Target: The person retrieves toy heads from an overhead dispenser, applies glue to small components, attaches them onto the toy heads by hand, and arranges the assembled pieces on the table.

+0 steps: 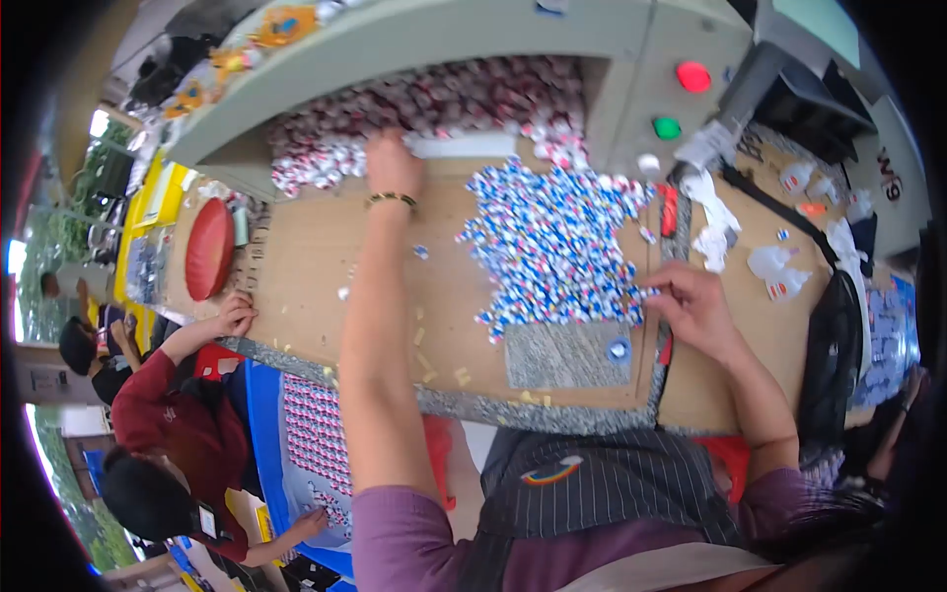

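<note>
"Numerous small blue-and-white pieces (pixel 562 237): location?"

"One spread, just left of the fingertips of the right hand (pixel 694 308); thumb and forefinger close together, grip on a piece impossible to tell."

"Handling?"

"Probably light, hard, slippery; best taken singly, by the edges."

"Left hand (pixel 394 164)?"

"Fingers at the reddish-and-white heap (pixel 434 97); closure cannot be told."

"Further out?"

"One grey slab (pixel 554 360), bodyward and left of the right fingertips; one red bowl (pixel 209 249), left of the left fingers."

Left hand (pixel 393 163) (braceleted) at heap (pixel 444 94); right hand (pixel 691 308) beside blue pieces (pixel 557 242).
</note>
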A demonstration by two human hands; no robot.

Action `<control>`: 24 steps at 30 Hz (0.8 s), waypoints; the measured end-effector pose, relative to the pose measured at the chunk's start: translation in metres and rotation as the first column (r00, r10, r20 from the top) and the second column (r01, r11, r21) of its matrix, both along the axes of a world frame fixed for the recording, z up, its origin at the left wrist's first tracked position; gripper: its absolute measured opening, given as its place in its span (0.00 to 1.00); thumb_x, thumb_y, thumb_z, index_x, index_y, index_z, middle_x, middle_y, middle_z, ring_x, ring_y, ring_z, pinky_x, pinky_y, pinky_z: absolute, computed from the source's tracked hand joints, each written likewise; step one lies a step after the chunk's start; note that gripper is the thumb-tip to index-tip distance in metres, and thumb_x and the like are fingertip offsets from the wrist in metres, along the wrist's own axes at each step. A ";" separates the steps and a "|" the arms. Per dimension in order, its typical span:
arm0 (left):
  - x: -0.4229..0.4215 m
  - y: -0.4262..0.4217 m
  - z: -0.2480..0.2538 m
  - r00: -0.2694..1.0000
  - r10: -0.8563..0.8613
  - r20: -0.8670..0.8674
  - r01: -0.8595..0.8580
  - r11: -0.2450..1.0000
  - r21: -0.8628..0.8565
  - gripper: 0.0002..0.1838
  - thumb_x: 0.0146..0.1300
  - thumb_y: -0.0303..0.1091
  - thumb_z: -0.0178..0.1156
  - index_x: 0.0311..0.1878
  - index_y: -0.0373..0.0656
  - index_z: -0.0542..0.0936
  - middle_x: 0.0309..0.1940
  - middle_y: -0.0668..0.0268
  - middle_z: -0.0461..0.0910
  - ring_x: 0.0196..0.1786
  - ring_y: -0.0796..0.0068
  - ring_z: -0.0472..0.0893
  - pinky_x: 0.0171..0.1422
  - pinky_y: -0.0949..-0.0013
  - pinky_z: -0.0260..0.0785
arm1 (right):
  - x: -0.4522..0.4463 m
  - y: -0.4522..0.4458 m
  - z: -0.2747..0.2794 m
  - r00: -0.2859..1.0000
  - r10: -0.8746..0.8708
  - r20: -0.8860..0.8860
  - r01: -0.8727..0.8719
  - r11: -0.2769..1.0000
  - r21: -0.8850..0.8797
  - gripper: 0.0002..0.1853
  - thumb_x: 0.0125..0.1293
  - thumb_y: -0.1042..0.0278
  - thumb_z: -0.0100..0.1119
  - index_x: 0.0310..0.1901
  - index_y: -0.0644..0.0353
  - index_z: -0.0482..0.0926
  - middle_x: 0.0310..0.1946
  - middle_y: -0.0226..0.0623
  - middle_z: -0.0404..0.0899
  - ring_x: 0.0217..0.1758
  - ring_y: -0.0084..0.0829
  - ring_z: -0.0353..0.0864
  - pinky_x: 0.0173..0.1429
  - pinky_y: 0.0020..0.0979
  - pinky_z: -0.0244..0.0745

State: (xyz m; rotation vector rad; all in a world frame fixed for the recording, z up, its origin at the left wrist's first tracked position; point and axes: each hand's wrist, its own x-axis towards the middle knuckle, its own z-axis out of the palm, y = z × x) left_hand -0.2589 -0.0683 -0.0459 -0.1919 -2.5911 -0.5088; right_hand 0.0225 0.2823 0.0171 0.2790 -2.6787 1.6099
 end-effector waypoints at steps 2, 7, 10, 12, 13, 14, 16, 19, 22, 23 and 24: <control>0.001 -0.001 0.003 0.999 -0.027 -0.016 0.026 0.998 -0.061 0.16 0.47 0.23 0.61 0.43 0.37 0.81 0.42 0.48 0.78 0.49 0.47 0.77 0.53 0.53 0.72 | 0.005 0.002 -0.003 0.999 0.032 -0.031 -0.032 0.999 -0.013 0.05 0.59 0.81 0.60 0.38 0.65 0.80 0.28 0.36 0.76 0.28 0.28 0.74 0.33 0.27 0.67; 0.004 -0.001 0.009 0.998 -0.038 -0.044 0.033 0.993 -0.115 0.13 0.48 0.27 0.60 0.39 0.38 0.82 0.36 0.50 0.80 0.42 0.50 0.80 0.50 0.55 0.73 | 0.021 -0.013 0.006 0.989 0.112 -0.100 -0.115 0.993 -0.031 0.06 0.58 0.82 0.59 0.38 0.66 0.80 0.30 0.39 0.76 0.32 0.34 0.77 0.36 0.31 0.71; 0.029 0.010 0.030 0.998 -0.010 -0.070 0.014 0.998 0.055 0.12 0.49 0.29 0.62 0.39 0.37 0.82 0.38 0.50 0.81 0.39 0.55 0.82 0.47 0.58 0.74 | 0.027 -0.017 0.008 0.947 0.218 -0.236 -0.191 0.972 0.134 0.08 0.55 0.83 0.59 0.38 0.65 0.78 0.33 0.40 0.76 0.35 0.38 0.79 0.38 0.34 0.74; 0.068 0.021 0.047 0.999 -0.017 0.028 0.012 0.983 0.182 0.13 0.51 0.29 0.64 0.40 0.36 0.81 0.39 0.52 0.82 0.37 0.61 0.83 0.44 0.63 0.75 | 0.035 -0.020 0.009 0.934 0.281 -0.221 -0.224 0.942 0.249 0.10 0.51 0.83 0.59 0.37 0.64 0.77 0.34 0.40 0.74 0.37 0.40 0.79 0.38 0.37 0.74; 0.086 0.022 0.048 0.980 -0.174 0.094 0.108 0.870 0.481 0.15 0.53 0.29 0.65 0.45 0.36 0.80 0.38 0.56 0.83 0.37 0.69 0.82 0.43 0.69 0.74 | 0.035 -0.021 0.007 0.916 0.327 -0.232 -0.244 0.914 0.325 0.11 0.49 0.82 0.59 0.36 0.64 0.76 0.34 0.40 0.73 0.37 0.40 0.79 0.38 0.38 0.75; 0.106 0.023 0.048 0.934 -0.339 0.109 0.154 0.661 0.735 0.17 0.56 0.30 0.66 0.49 0.36 0.79 0.38 0.60 0.83 0.36 0.76 0.81 0.42 0.76 0.72 | 0.037 -0.023 0.004 0.897 0.373 -0.238 -0.260 0.880 0.397 0.11 0.47 0.82 0.60 0.35 0.64 0.75 0.34 0.40 0.72 0.37 0.40 0.79 0.38 0.38 0.75; 0.158 0.031 0.052 0.835 -0.535 0.126 0.145 0.435 0.888 0.15 0.59 0.21 0.63 0.50 0.35 0.78 0.41 0.60 0.82 0.35 0.76 0.80 0.40 0.76 0.73 | 0.038 -0.028 0.001 0.857 0.438 -0.272 -0.259 0.822 0.507 0.12 0.44 0.80 0.60 0.34 0.64 0.74 0.33 0.40 0.71 0.37 0.40 0.78 0.38 0.39 0.75; 0.232 0.047 0.055 0.679 -0.725 0.118 0.039 0.196 0.980 0.16 0.58 0.18 0.63 0.50 0.34 0.77 0.43 0.59 0.81 0.36 0.76 0.79 0.40 0.75 0.74 | 0.041 -0.036 -0.004 0.827 0.445 -0.345 -0.205 0.808 0.552 0.12 0.43 0.79 0.60 0.34 0.64 0.74 0.32 0.39 0.70 0.35 0.40 0.77 0.37 0.39 0.75; 0.283 0.069 0.038 0.602 -0.798 0.018 -0.125 -0.073 0.989 0.15 0.60 0.20 0.62 0.51 0.33 0.76 0.47 0.55 0.81 0.40 0.70 0.82 0.45 0.71 0.77 | 0.045 -0.037 -0.013 0.878 0.309 -0.366 -0.154 0.905 0.396 0.10 0.46 0.82 0.61 0.34 0.65 0.76 0.31 0.38 0.72 0.33 0.38 0.78 0.35 0.37 0.74; 0.294 0.077 0.042 0.613 -0.790 0.009 -0.215 -0.156 0.964 0.15 0.61 0.19 0.61 0.52 0.34 0.77 0.47 0.55 0.81 0.42 0.68 0.83 0.47 0.70 0.78 | 0.047 -0.038 -0.012 0.906 0.234 -0.354 -0.130 0.947 0.294 0.09 0.49 0.83 0.61 0.34 0.65 0.78 0.31 0.39 0.74 0.32 0.37 0.79 0.34 0.35 0.74; 0.304 0.084 0.048 0.623 -0.782 0.002 -0.302 -0.238 0.923 0.15 0.61 0.18 0.60 0.52 0.34 0.77 0.48 0.55 0.81 0.43 0.66 0.83 0.49 0.68 0.79 | 0.049 -0.038 -0.010 0.930 0.159 -0.331 -0.099 0.977 0.191 0.08 0.51 0.83 0.62 0.35 0.66 0.79 0.30 0.39 0.75 0.30 0.35 0.79 0.33 0.33 0.74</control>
